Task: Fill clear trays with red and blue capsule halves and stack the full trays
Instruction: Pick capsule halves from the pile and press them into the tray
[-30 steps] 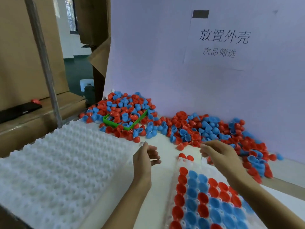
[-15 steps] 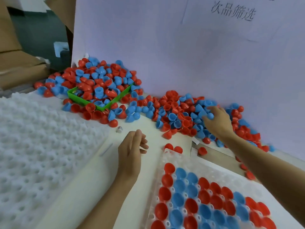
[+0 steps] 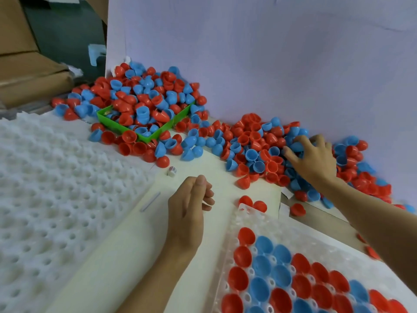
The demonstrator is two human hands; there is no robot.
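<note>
halves [image 3: 255, 141]: light, rigid, slippery; best pinched at rim
right hand [image 3: 312, 158]: fingers dug into far pile, grasp unclear
left hand [image 3: 188, 208]: loosely curled, nothing held

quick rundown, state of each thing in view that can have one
clear tray: partly filled, far pockets bare
green bin: heaped with red and blue halves, overflowing
loose pile: spread along the white backboard
right hand: fingers curled into the pile; grip unclear
left hand: loosely curled, holding nothing
white foam sheet: dimples bare
</note>
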